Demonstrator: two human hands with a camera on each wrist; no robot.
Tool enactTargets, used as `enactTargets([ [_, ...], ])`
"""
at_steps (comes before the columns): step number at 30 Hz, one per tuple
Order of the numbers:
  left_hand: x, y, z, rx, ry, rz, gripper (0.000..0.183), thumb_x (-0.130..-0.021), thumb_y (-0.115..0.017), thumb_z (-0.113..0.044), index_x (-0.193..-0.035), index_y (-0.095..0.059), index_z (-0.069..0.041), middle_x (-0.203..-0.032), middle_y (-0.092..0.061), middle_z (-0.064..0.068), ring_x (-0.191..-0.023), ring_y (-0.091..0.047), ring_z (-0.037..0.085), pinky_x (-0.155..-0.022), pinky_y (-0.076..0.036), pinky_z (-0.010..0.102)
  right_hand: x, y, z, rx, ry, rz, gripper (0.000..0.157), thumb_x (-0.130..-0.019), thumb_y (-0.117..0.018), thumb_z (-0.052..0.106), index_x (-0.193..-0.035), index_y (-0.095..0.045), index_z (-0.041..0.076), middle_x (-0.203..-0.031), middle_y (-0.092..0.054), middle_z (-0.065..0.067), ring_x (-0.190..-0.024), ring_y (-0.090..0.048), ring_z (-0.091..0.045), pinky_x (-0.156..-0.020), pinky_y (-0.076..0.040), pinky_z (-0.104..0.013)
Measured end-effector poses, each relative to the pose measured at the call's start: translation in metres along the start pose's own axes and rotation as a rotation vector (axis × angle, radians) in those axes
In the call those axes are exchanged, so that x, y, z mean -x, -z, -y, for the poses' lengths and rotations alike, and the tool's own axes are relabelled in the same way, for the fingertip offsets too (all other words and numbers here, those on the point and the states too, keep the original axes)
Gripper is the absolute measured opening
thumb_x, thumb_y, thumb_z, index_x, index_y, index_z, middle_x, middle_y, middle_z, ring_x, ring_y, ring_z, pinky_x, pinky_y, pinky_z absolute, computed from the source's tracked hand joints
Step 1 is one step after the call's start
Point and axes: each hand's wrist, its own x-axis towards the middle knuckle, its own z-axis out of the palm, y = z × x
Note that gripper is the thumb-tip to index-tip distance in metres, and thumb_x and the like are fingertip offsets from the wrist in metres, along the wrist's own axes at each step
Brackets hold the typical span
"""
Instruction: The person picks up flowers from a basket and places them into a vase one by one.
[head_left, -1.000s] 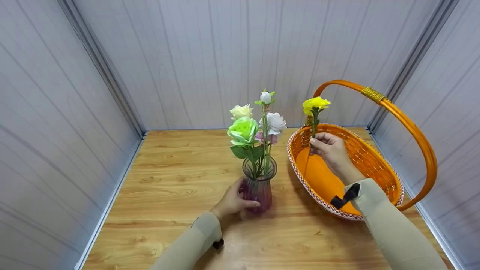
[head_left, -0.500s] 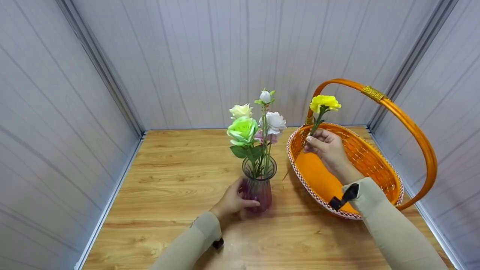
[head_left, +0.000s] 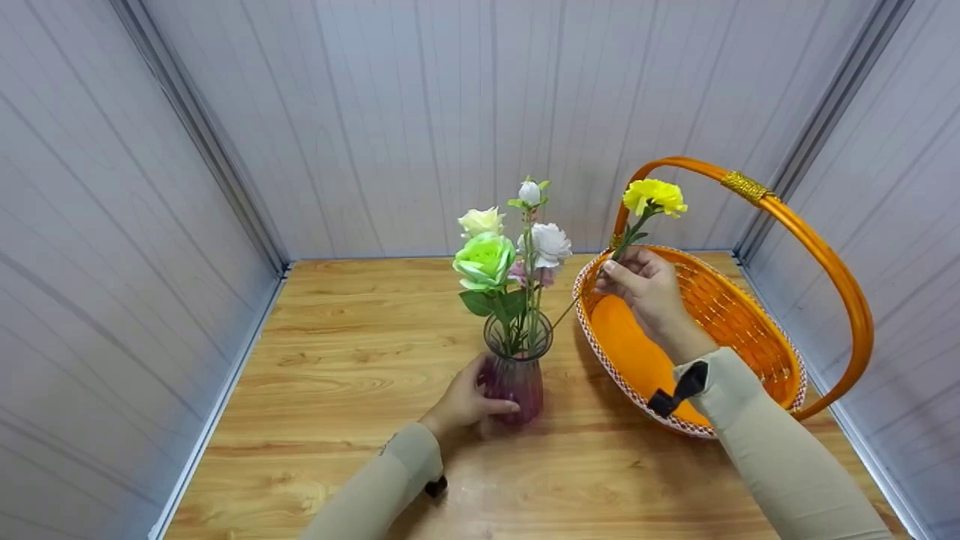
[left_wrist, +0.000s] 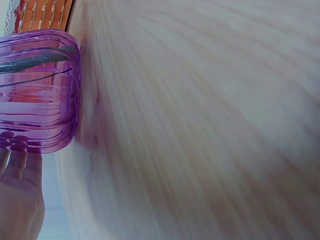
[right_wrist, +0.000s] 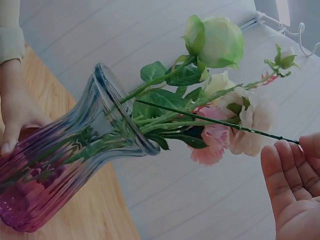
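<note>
A glass vase [head_left: 519, 394], clear at the mouth and purple-pink below, stands upright on the wooden table. My left hand [head_left: 466, 403] grips its lower body from the left, thumb across the front. Out of the vase rise a green rose [head_left: 485, 261], a cream rose [head_left: 481, 222], a white bloom [head_left: 548, 245], a white bud [head_left: 529, 193] and a pink carnation [right_wrist: 211, 142]. To the right, my right hand [head_left: 651, 294] pinches a yellow carnation [head_left: 655, 197] by its stem. The bare stem [right_wrist: 220, 122] slants toward the vase mouth, its tip overlapping the rim in the right wrist view.
An orange woven basket [head_left: 750, 330] with a tall arched handle [head_left: 832, 262] stands to the right of the vase, under my right forearm. Pale panelled walls [head_left: 420, 127] enclose the table [head_left: 337, 352] at the back and both sides.
The yellow carnation has tilted, its bloom going right and its stem end swinging left out over the basket rim to the vase mouth. My right hand shifted slightly left; the left hand stayed still.
</note>
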Motion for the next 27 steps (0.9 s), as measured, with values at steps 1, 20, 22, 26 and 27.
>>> enactTargets([
  [1,0.000,0.000,0.000,0.001,0.002,0.001,0.084,-0.080,-0.099,-0.019,-0.150,-0.053,-0.011,-0.145,-0.065,0.010,-0.141,-0.058,0.029,-0.127,-0.043,0.052,0.001,-0.002,-0.001,0.000,0.006,0.002,0.027,-0.104,-0.056,-0.014,-0.091,-0.063,0.009,-0.079,-0.074,-0.003,-0.068,-0.073,-0.016,-0.072,-0.068,-0.030],
  [20,0.000,0.000,0.001,0.011,0.010,-0.001,0.087,-0.079,-0.099,-0.018,-0.152,-0.053,-0.012,-0.149,-0.064,0.011,-0.144,-0.057,0.031,-0.128,-0.042,0.053,0.018,-0.015,-0.034,0.247,0.115,0.129,0.008,-0.101,-0.062,-0.013,-0.094,-0.067,-0.011,-0.080,-0.075,-0.005,-0.069,-0.071,-0.012,-0.069,-0.066,-0.027],
  [22,-0.001,0.000,0.001,0.024,0.021,0.001,0.087,-0.079,-0.099,-0.018,-0.152,-0.052,-0.012,-0.149,-0.062,0.011,-0.145,-0.056,0.031,-0.128,-0.043,0.053,0.020,-0.016,-0.036,0.275,0.136,0.162,0.008,-0.102,-0.062,-0.012,-0.096,-0.064,-0.016,-0.081,-0.076,-0.003,-0.070,-0.071,-0.012,-0.069,-0.066,-0.026],
  [26,-0.002,0.001,0.002,0.038,0.040,0.005,0.088,-0.079,-0.099,-0.017,-0.152,-0.051,-0.011,-0.150,-0.061,0.011,-0.146,-0.055,0.030,-0.128,-0.043,0.053,0.023,-0.018,-0.040,0.346,0.167,0.216,0.013,-0.103,-0.063,-0.009,-0.097,-0.064,-0.021,-0.082,-0.077,0.002,-0.071,-0.072,-0.011,-0.070,-0.066,-0.026],
  [27,-0.002,0.001,0.002,0.033,0.040,0.005,0.088,-0.079,-0.099,-0.018,-0.152,-0.051,-0.011,-0.151,-0.061,0.011,-0.146,-0.055,0.030,-0.129,-0.043,0.052,0.023,-0.018,-0.041,0.374,0.175,0.227,0.013,-0.103,-0.063,-0.008,-0.097,-0.065,-0.020,-0.081,-0.076,0.004,-0.070,-0.072,-0.010,-0.069,-0.066,-0.025],
])
